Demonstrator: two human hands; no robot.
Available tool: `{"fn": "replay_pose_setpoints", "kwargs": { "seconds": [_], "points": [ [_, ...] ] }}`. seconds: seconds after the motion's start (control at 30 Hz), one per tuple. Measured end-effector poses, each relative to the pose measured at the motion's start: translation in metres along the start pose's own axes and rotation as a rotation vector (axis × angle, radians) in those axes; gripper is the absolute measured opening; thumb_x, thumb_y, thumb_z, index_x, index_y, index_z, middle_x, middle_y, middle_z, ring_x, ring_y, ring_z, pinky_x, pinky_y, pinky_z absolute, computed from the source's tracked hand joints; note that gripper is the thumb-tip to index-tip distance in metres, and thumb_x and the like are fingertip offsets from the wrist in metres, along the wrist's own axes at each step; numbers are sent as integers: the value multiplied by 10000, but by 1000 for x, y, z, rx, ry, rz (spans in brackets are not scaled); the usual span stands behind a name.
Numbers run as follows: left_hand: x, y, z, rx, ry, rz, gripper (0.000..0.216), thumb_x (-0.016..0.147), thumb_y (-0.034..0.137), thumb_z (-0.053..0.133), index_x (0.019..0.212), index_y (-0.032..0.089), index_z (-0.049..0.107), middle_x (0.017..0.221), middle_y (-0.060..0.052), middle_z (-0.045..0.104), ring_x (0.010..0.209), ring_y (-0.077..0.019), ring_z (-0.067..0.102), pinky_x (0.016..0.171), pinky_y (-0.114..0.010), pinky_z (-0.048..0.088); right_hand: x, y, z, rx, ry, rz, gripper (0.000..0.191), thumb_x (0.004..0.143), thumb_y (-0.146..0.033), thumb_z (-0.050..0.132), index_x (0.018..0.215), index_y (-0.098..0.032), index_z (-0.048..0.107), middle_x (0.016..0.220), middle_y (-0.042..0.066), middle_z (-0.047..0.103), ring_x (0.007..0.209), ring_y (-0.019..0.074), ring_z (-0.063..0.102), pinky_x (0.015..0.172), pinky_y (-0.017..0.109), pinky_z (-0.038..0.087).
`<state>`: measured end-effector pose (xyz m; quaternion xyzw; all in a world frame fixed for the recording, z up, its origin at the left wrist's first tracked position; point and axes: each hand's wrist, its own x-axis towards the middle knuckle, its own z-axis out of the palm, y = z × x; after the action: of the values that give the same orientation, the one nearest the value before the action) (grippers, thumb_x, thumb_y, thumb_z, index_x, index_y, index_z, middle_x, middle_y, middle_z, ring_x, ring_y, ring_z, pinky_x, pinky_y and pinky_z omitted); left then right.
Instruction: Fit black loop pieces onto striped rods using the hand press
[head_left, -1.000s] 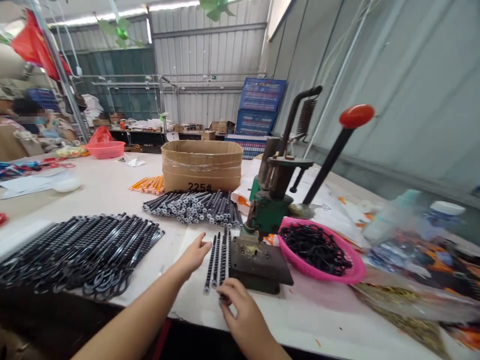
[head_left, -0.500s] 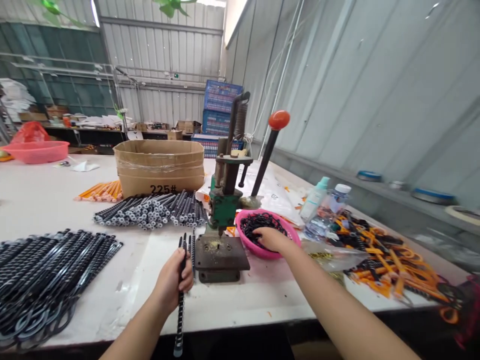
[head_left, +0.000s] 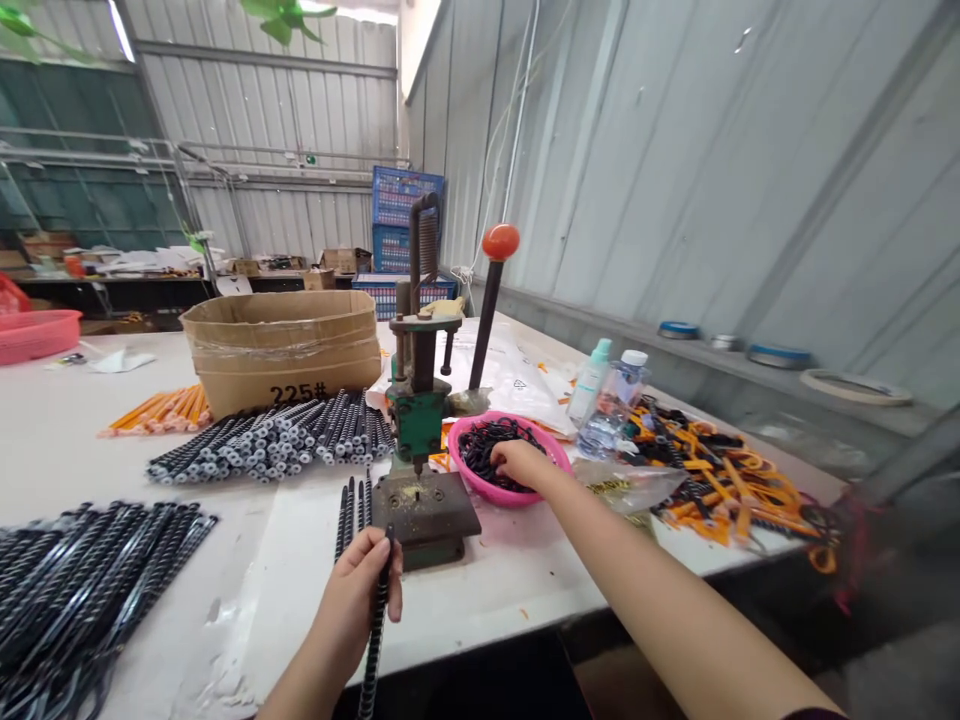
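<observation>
My left hand point(head_left: 367, 572) is closed around a black rod with a pale spiral stripe point(head_left: 375, 640), held upright near the table's front edge, its top poking above my thumb. Just behind it, several similar striped rods point(head_left: 346, 515) lie beside the base of a green hand press point(head_left: 420, 420). My right hand point(head_left: 519, 464) reaches into a pink plastic basket point(head_left: 499, 493) full of thin black loops or cords point(head_left: 480, 440). Its fingers are curled together at the loops, and what they pinch, if anything, is hidden.
The press lever with its orange knob point(head_left: 500, 242) leans right. A cardboard box point(head_left: 281, 345) stands behind a pile of striped rods point(head_left: 262, 440); more rods point(head_left: 82, 590) lie at left. Bottles point(head_left: 615, 400) and an orange-and-black heap point(head_left: 727, 470) are at right.
The view has swung right. My left hand has come down and nearer with the rod, clear of the rods beside the press. The right hand stays in the pink basket.
</observation>
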<state>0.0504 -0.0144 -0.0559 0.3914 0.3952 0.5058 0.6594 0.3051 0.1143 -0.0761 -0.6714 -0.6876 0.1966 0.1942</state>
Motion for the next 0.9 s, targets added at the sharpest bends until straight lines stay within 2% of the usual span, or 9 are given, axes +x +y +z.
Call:
{"fn": "replay_pose_setpoints", "kwargs": {
  "seconds": [0.07, 0.17, 0.27, 0.37, 0.5, 0.63, 0.73, 0.83, 0.9],
  "points": [
    [0, -2, 1, 6, 26, 6, 212, 645, 337, 537, 588, 172, 417, 517, 75, 484, 264, -24, 368, 336, -180, 217, 2, 1, -7, 60, 54, -1, 61, 693, -172, 545, 694, -117, 574, 672, -10, 588, 685, 104, 546, 702, 297, 423],
    [1, -7, 4, 8, 20, 5, 211, 642, 347, 535, 591, 176, 423, 524, 80, 476, 253, -20, 359, 324, -177, 204, 1, -2, -19, 176, 180, 2, 131, 603, -100, 581, 731, -124, 591, 702, 21, 619, 716, 138, 561, 725, 297, 414],
    [3, -12, 9, 96, 10, 16, 198, 655, 341, 517, 585, 175, 437, 516, 75, 480, 264, -27, 392, 333, -174, 220, -12, -19, -28, 331, 296, -15, 199, 634, -141, 525, 826, -123, 573, 801, 51, 628, 769, 141, 567, 742, 274, 417],
    [10, -18, 19, 257, 14, 30, 170, 648, 311, 518, 571, 176, 449, 486, 71, 474, 269, -43, 412, 333, -177, 235, -37, -49, -26, 482, 305, -66, 253, 646, -187, 504, 890, -132, 539, 793, 38, 633, 727, 119, 583, 699, 245, 446],
    [17, -23, 33, 446, 22, 69, 91, 622, 248, 525, 574, 183, 485, 459, 71, 443, 274, -59, 404, 319, -188, 263, -79, -92, -5, 789, 148, -153, 291, 593, -188, 545, 881, -149, 535, 661, -4, 631, 640, 111, 592, 645, 243, 466],
    [17, -26, 39, 517, 15, 148, 99, 624, 215, 522, 533, 182, 500, 467, 53, 453, 308, -68, 422, 332, -192, 295, -107, -109, 25, 1088, 32, -104, 258, 567, -195, 567, 821, -151, 547, 626, -7, 618, 609, 118, 583, 598, 255, 470],
    [15, -32, 36, 489, 62, 164, 57, 640, 240, 525, 627, 185, 526, 482, 43, 486, 312, -68, 422, 327, -189, 302, -117, -107, 44, 1107, 44, -90, 238, 620, -209, 521, 851, -158, 543, 783, 39, 632, 716, 143, 584, 617, 276, 480],
    [12, -38, 32, 422, 77, 161, 248, 658, 275, 515, 894, 198, 498, 556, 29, 542, 321, -70, 428, 327, -189, 326, -124, -104, 56, 1001, 147, -172, 255, 662, -172, 477, 907, -174, 548, 946, 52, 597, 877, 146, 542, 791, 303, 434],
    [10, -40, 31, 416, 82, 167, 317, 665, 295, 502, 964, 194, 474, 612, 16, 564, 337, -67, 438, 340, -192, 342, -128, -103, 60, 906, 191, -194, 299, 672, -168, 474, 965, -180, 530, 1011, 61, 565, 869, 148, 541, 799, 310, 432]
  ]
}}
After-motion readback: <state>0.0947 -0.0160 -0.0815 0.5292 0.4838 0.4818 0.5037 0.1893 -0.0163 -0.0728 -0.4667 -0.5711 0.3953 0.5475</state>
